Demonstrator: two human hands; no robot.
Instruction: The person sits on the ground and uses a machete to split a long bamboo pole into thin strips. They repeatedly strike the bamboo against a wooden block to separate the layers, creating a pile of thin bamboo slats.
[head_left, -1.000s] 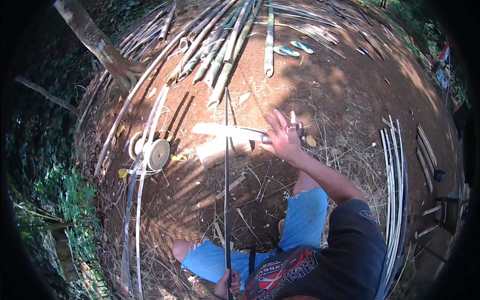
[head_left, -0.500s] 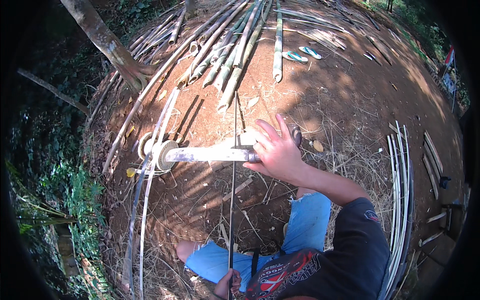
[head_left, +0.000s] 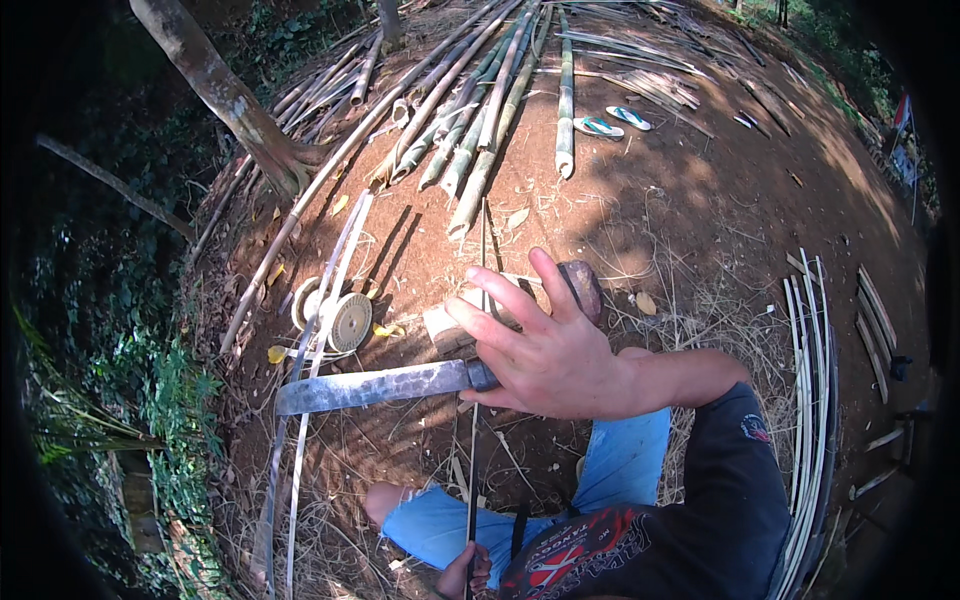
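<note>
Ground: bare reddish-brown dirt, partly in sun and partly in shade.
Bamboo poles: a fanned heap lay at the far side, near the tree trunk.
Long thin pole: ran from that heap down toward the left.
Sandals: a pair lay just right of the poles.
Split strips: a curved bundle lay along the right edge.
Flat slats: a few lay beyond that bundle.
Coils: two round pale rolls rested left of centre, with long strips running past them.
Wooden block: lay near the middle.
Stone: sat just right of the block.
Dry shavings: littered the dirt around the seated person.
</note>
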